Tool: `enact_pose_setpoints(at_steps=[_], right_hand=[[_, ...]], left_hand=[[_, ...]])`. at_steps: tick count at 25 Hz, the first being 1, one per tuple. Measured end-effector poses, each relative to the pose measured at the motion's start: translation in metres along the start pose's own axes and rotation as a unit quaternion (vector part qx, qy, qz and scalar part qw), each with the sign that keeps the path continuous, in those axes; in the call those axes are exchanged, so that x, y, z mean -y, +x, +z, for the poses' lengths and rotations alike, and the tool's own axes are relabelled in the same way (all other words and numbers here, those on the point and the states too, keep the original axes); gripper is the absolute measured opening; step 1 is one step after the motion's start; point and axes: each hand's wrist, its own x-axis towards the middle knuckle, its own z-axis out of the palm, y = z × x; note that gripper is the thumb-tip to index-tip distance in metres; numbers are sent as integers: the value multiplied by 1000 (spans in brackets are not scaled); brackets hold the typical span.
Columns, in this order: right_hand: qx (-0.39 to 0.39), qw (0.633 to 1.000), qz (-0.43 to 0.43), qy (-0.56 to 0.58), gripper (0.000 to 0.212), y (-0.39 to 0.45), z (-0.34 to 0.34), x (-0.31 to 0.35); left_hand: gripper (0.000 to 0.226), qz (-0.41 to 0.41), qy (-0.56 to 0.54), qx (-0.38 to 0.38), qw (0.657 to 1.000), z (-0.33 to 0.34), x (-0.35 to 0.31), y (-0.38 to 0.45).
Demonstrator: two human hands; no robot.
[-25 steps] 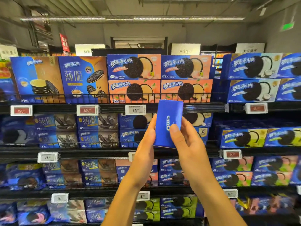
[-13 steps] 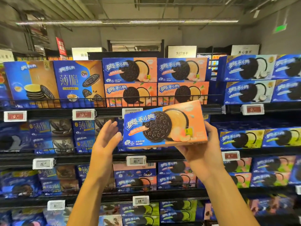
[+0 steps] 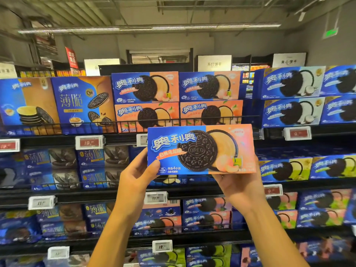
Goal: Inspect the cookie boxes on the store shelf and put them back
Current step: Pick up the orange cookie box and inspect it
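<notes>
The left hand (image 3: 134,176) and right hand (image 3: 238,185) grip the peach cookie box (image 3: 201,150) by its lower corners, just below the top shelf rail (image 3: 192,120). Keep it level; its slot probably lies behind that rail.

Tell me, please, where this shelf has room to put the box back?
Top shelf: a narrow gap between the peach stacks and coconut stacks. Second shelf: dark headroom above the green boxes. Elsewhere boxes sit packed; the held box hides the spot behind it.
</notes>
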Motion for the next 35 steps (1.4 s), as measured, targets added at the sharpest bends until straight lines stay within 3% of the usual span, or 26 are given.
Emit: enact_pose_setpoints(at_steps=[5,7,11,14,19,21,27,35], right_hand=[[-61,968,-144,-195,22,14,-13,32],[-74,949,-174,-251,27,21,-16,46],[0,927,-178,-331,34,37,-18,78],[35,875,-217,-432,43,55,-12,100],[-15,751,-299,-589,40,114,12,138],[-11,723,-313,-616,41,136,24,146],[-39,716,-342,-607,36,177,38,152],[-44,720,-317,-616,34,198,30,151]], left_hand=[[54,27,-14,-53,998,20,9,12],[48,31,-11,-62,998,29,12,19],[58,24,-1,-67,997,53,16,44],[43,52,48,-60,996,71,8,73],[34,91,147,-66,983,100,-10,144],[34,114,161,-81,977,111,-15,169],[33,141,241,-157,947,121,-13,216],[35,167,328,-171,914,125,1,228]])
